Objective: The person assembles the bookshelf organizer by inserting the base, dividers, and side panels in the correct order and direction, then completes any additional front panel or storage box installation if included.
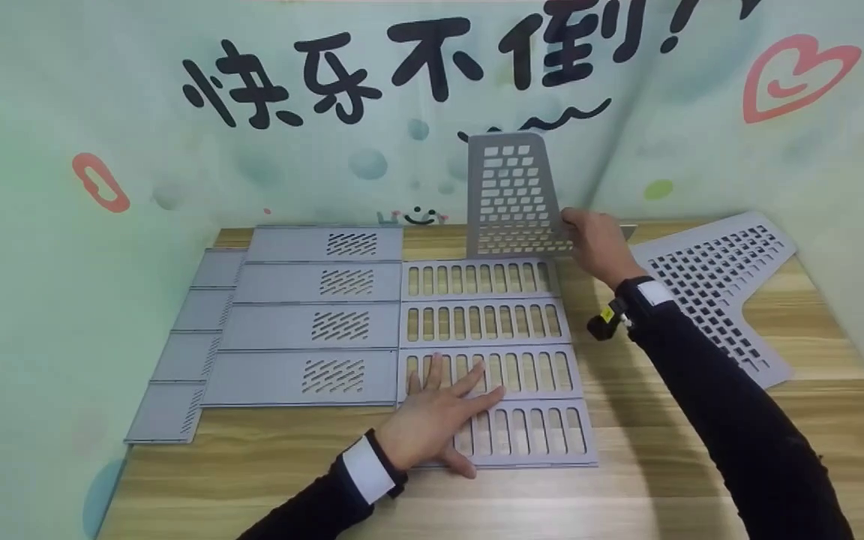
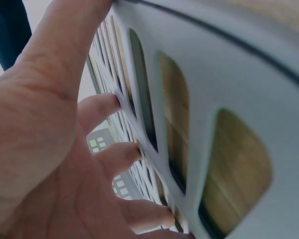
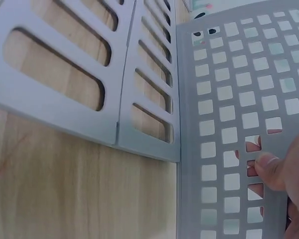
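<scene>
My right hand [image 1: 601, 244] pinches the right edge of a grey perforated panel [image 1: 475, 195], thumb on the near face and fingers behind it. The panel stands upright, its lower edge along the far end of a column of slotted grey panels [image 1: 492, 302]. In the right wrist view, the perforated panel [image 3: 188, 149] meets the slotted panels [image 3: 124, 134] edge to edge. Fingers spread, my left hand [image 1: 428, 424] rests on the two nearest slotted panels. The left wrist view shows its fingertips [image 2: 157, 215] touching the slotted surface [image 2: 204, 89].
Left of the slotted panels lie wider grey panels [image 1: 274, 326] with slanted vents, then a column of small grey panels [image 1: 166, 412]. Another perforated panel [image 1: 728, 234] lies flat at the right. A printed backdrop [image 1: 312, 172] rises behind the wooden table [image 1: 237, 487].
</scene>
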A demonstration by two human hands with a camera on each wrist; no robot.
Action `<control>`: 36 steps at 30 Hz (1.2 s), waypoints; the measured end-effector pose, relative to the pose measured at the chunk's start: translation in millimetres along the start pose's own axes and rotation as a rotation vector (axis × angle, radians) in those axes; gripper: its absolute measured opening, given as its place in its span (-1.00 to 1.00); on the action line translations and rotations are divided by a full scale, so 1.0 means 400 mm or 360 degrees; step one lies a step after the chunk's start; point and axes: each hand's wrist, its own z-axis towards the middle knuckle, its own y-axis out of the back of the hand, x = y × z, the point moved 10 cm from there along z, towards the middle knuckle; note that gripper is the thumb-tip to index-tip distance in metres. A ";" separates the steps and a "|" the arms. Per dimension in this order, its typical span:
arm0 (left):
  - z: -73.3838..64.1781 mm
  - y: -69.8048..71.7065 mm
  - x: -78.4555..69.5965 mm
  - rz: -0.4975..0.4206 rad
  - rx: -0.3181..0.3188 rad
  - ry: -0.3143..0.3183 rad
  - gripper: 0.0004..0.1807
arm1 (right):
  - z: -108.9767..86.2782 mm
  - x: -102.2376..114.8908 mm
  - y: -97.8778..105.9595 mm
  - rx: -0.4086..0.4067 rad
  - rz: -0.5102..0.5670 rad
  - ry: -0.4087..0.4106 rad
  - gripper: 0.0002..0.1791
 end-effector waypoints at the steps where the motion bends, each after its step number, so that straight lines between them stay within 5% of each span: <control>1: 0.000 0.000 0.000 0.0000 0.0007 0.0001 0.26 | 0.001 -0.001 -0.002 0.0004 0.0004 0.0009 -0.76; 7: -0.002 -0.002 -0.001 -0.0040 0.0040 -0.0006 0.22 | -0.008 -0.027 -0.002 0.0063 -0.0082 0.0048 -0.87; 11: -0.006 -0.002 0.001 -0.0022 0.0057 0.0012 0.22 | -0.024 -0.073 0.034 0.0053 -0.0108 0.0058 -0.72; 18: -0.011 -0.009 0.001 -0.0059 0.0097 0.0036 0.17 | -0.074 -0.182 0.100 -0.0001 0.0185 -0.0135 -0.72; 23: -0.006 -0.007 0.001 -0.0068 0.0081 0.0031 0.15 | -0.090 -0.193 0.102 -0.0101 0.0296 -0.0065 -0.74; 36: 0.001 -0.004 0.000 -0.0108 0.0068 0.0041 0.15 | -0.095 -0.217 0.085 -0.0202 0.0408 -0.0187 -0.55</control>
